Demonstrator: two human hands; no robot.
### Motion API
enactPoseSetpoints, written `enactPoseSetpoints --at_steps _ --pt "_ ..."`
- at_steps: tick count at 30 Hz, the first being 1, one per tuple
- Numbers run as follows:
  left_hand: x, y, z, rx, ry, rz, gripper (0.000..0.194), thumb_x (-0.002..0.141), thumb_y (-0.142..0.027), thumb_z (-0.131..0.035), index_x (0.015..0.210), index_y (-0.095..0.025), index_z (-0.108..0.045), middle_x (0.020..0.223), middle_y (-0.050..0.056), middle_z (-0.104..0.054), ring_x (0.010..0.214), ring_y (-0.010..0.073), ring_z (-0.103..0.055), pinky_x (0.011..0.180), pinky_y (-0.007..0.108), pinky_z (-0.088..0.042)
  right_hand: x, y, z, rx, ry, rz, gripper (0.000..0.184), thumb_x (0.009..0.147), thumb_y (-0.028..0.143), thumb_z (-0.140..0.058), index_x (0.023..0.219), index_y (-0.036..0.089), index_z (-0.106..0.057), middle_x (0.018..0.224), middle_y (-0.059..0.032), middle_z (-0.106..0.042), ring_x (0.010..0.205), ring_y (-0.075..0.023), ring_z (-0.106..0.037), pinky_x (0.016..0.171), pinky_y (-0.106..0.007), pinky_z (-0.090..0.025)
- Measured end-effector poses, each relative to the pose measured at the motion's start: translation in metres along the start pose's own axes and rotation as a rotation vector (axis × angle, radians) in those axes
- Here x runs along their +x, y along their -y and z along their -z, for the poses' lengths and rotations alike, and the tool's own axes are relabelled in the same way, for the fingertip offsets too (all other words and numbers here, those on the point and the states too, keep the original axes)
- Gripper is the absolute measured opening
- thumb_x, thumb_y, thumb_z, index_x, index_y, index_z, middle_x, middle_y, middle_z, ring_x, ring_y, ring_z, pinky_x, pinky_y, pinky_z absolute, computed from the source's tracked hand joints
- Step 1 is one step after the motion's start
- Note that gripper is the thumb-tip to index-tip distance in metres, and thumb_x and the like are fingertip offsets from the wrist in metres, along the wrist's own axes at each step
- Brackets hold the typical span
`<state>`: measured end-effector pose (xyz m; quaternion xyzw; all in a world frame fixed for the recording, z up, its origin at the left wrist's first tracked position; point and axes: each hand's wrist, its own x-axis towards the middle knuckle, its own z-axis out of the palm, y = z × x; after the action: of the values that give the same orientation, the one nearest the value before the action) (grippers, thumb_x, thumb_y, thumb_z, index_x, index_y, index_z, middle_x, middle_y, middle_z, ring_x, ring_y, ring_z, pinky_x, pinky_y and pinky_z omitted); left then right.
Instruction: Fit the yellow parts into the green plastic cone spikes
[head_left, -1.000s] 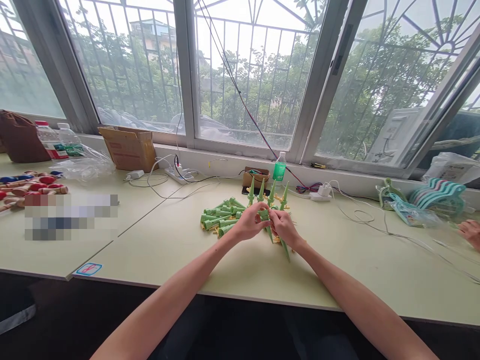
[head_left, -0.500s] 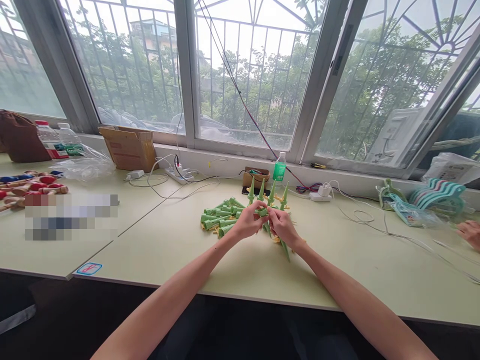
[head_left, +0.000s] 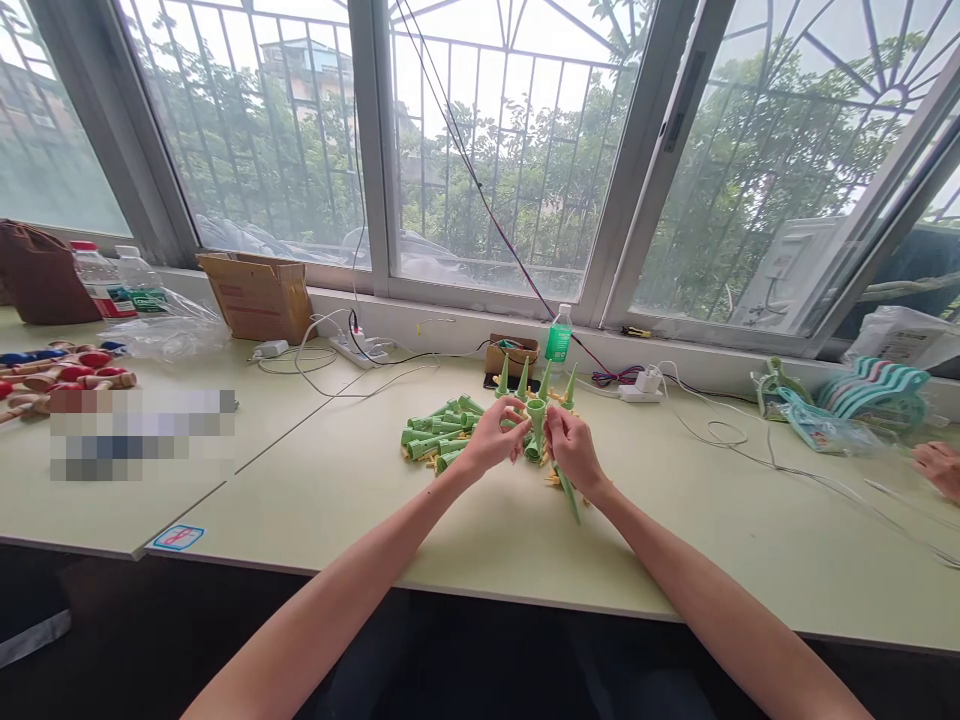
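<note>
Right hand (head_left: 574,450) pinches a green cone (head_left: 536,411) — left hand (head_left: 495,438) loose, fingers parted, beside it. Probably light, stiff — hold its side.

Grey-framed sliding windows (head_left: 373,150) let in pale daylight, and behind their glass there are a metal security grille (head_left: 510,51) and leafy trees (head_left: 810,160). Below, light yellow-green tables (head_left: 315,510) stand along a low white wall (head_left: 472,325).
</note>
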<state>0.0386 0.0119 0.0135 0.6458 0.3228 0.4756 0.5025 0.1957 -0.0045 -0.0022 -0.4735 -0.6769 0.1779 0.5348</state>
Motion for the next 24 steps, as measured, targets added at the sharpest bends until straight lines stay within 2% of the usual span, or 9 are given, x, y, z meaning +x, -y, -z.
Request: enactPoseSetpoints --at_steps 5,8,11,17,24 --pt "0.0019 -0.0028 0.0019 -0.175 0.073 0.167 0.045 0.082 -0.061 -0.054 0.097 -0.02 -0.044 0.058 -0.002 -0.058 0.039 0.0111 -0.052 0.037 0.021 -0.04 -0.0013 0.0028 0.0008 -0.039 0.005 0.065 0.044 0.097 0.052 -0.031 0.068 0.021 -0.041 0.055 0.0036 -0.044 0.047 -0.0105 -0.041 0.05 -0.023 -0.034" --pt "0.0032 -0.0006 0.0026 -0.272 0.14 0.28 0.05 0.084 -0.067 -0.046 0.098 -0.019 -0.043 0.057 0.001 -0.061 0.041 0.0131 -0.053 0.039 0.023 -0.04 -0.0034 0.0038 0.0 -0.038 0.064 0.098 0.045 0.097 0.052 -0.031 0.067 0.021 -0.041 0.057 0.003 -0.046 0.049 -0.0103 -0.042 0.051 -0.023 -0.035" --pt "0.0041 0.0022 0.003 -0.301 0.205 0.326 0.053 0.085 -0.069 -0.041 0.09 -0.017 -0.045 0.057 0.004 -0.062 0.041 0.0136 -0.052 0.041 0.025 -0.041 -0.005 0.0035 -0.0011 -0.017 0.115 0.114 0.044 0.097 0.052 -0.031 0.067 0.021 -0.041 0.057 0.0031 -0.046 0.049 -0.0102 -0.042 0.051 -0.022 -0.035" --pt "0.0016 -0.0024 0.0035 -0.298 0.228 0.251 0.042 0.084 -0.059 -0.051 0.091 -0.018 -0.045 0.059 0.002 -0.062 0.039 0.0122 -0.051 0.042 0.025 -0.042 -0.005 0.0032 -0.0022 0.021 0.13 0.108 0.043 0.097 0.052 -0.032 0.068 0.021 -0.039 0.056 0.0038 -0.045 0.048 -0.0099 -0.041 0.049 -0.022 -0.034" --pt "-0.003 -0.0072 0.0042 -0.245 0.239 0.146 0.041 0.083 -0.057 -0.054 0.095 -0.018 -0.048 0.064 0.001 -0.062 0.043 0.0115 -0.054 0.043 0.024 -0.042 -0.0046 0.0026 -0.0029 0.049 0.163 0.081 0.041 0.097 0.052 -0.029 0.07 0.023 -0.037 0.051 0.0053 -0.044 0.043 -0.0099 -0.04 0.046 -0.022 -0.032"
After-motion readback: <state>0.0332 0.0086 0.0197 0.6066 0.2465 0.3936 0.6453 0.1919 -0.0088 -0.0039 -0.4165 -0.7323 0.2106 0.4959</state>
